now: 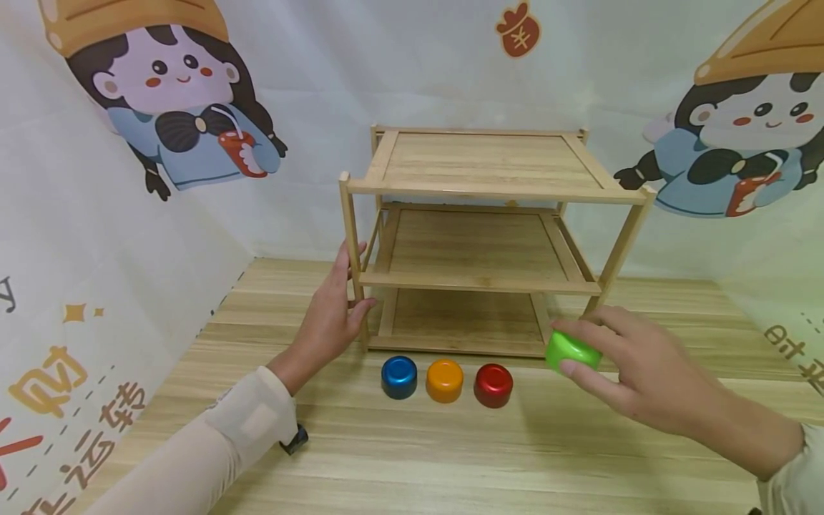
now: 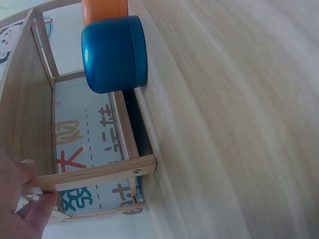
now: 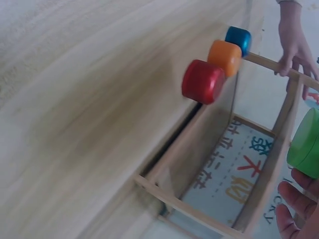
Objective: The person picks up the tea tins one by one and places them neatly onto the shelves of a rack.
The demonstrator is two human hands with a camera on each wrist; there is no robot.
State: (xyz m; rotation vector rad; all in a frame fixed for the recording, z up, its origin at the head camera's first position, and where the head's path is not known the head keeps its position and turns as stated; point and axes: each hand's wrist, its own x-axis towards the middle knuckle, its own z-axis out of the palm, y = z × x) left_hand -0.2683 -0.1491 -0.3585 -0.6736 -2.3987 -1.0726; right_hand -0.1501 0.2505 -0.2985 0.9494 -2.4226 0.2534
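My left hand [image 1: 327, 318] holds the left front post of a three-tier wooden shelf rack [image 1: 483, 163]; in the left wrist view, thumb and fingers lie on both sides of that post. Between thumb and fingers of my right hand [image 1: 653, 372] is a small green round canister [image 1: 573, 352], raised above the table by the rack's right front leg. Three matching canisters stand in a row before the rack: blue [image 1: 399, 377], orange [image 1: 444, 380] and red [image 1: 493, 385]. The red one is nearest to the right hand.
The rack stands on a wood-grain table [image 1: 450, 458]. White cloth [image 1: 322, 64] with printed cartoon figures and characters hangs behind and at both sides. A small black object [image 1: 295, 439] shows under the left sleeve cuff.
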